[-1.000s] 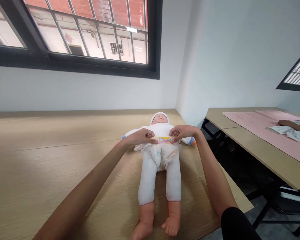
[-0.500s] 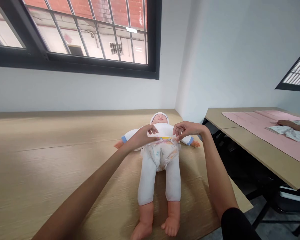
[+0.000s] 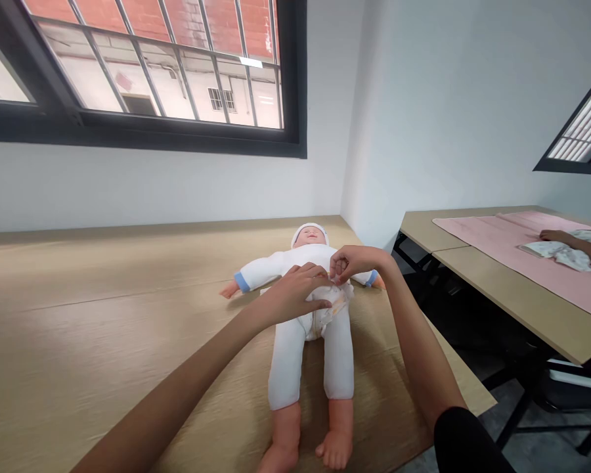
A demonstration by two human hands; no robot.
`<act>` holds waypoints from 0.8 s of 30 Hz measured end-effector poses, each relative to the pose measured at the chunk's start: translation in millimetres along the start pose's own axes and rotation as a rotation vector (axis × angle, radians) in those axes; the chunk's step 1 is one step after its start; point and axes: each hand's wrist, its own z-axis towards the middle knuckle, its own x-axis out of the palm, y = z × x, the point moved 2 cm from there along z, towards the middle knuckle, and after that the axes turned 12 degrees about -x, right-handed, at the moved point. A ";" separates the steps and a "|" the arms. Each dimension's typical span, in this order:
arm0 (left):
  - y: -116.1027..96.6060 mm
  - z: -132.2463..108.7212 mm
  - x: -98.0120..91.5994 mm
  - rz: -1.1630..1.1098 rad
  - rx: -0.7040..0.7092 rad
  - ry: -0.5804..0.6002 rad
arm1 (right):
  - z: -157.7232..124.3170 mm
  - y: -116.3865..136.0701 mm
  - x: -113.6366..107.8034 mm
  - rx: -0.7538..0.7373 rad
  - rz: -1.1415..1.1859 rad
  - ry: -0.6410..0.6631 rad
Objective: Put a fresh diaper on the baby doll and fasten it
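One baby doll [image 3: 310,258] wearing one diaper [image 3: 325,316] lies on its back on the wooden table [image 3: 103,315], head at 12 o'clock and feet at 6. The left hand [image 3: 295,293] rests flat on its belly with the fingers extended. The right hand [image 3: 352,263] pinches the diaper's waist edge. There are two windows in white walls. At 3 o'clock a second table [image 3: 517,302] carries a pink cloth [image 3: 497,246], with another person's hand [image 3: 551,234] on it.

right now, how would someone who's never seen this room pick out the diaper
Look at the wooden table under the window, where a baby doll lies on its back. The diaper wraps its hips, beneath the left hand and right hand; it is the only printed, crinkled piece against the plain white suit.
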 end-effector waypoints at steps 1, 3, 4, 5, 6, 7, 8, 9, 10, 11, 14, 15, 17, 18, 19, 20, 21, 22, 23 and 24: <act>0.2 -0.2 0.3 -0.003 -0.001 0.004 | 0.2 -0.4 0.1 0.008 0.017 -0.001; 0.2 -0.6 1.2 -0.006 0.003 0.003 | 0.6 -1.9 0.1 0.035 0.057 -0.002; 0.2 -0.7 1.9 -0.003 0.007 0.000 | 0.8 -2.9 0.1 0.049 0.074 0.001; 0.4 -0.7 2.7 0.003 0.010 -0.003 | 1.0 -3.9 0.1 0.056 0.085 0.007; 0.8 -0.5 3.5 0.011 0.012 -0.005 | 1.1 -4.8 0.0 0.055 0.087 0.013; 1.3 -0.3 4.4 0.022 0.013 -0.005 | 1.2 -5.7 -0.3 0.049 0.081 0.016; 1.9 -0.1 5.1 0.032 0.014 -0.003 | 1.2 -6.3 -0.5 0.039 0.073 0.018; 2.4 0.1 5.8 0.041 0.015 -0.003 | 1.1 -6.8 -0.7 0.028 0.069 0.019; 2.8 0.2 6.2 0.048 0.015 -0.003 | 1.0 -7.2 -0.8 0.020 0.068 0.021; 3.0 0.2 6.6 0.053 0.015 -0.003 | 0.8 -7.5 -0.9 0.017 0.064 0.023; 2.9 0.1 6.9 0.055 0.011 -0.005 | 0.9 -8.2 -1.3 0.013 0.005 0.021; 2.6 0.1 6.9 0.054 0.011 -0.005 | 1.3 -8.6 -1.5 0.007 -0.018 0.015; 1.9 0.3 6.6 0.052 0.008 0.002 | 2.2 -9.6 -1.6 -0.021 -0.036 0.008; 1.5 0.4 6.4 0.051 0.008 0.005 | 2.6 -10.5 -1.6 -0.038 -0.029 0.010; 1.1 0.4 6.0 0.050 0.011 0.005 | 2.8 -11.5 -1.5 -0.052 -0.018 0.017; 0.6 0.3 5.6 0.048 0.016 0.001 | 2.7 -12.7 -1.6 -0.062 -0.007 0.028; 0.1 0.0 5.2 0.047 0.024 -0.005 | 2.1 -13.8 -1.8 -0.069 0.004 0.040; -0.3 -0.3 4.9 0.048 0.032 -0.011 | 0.9 -14.9 -2.3 -0.077 0.011 0.052; -0.8 -0.7 4.7 0.053 0.037 -0.015 | -0.8 -15.7 -3.3 -0.085 0.012 0.060; -1.3 -1.0 4.8 0.060 0.038 -0.016 | -3.2 -16.3 -4.6 -0.095 0.008 0.062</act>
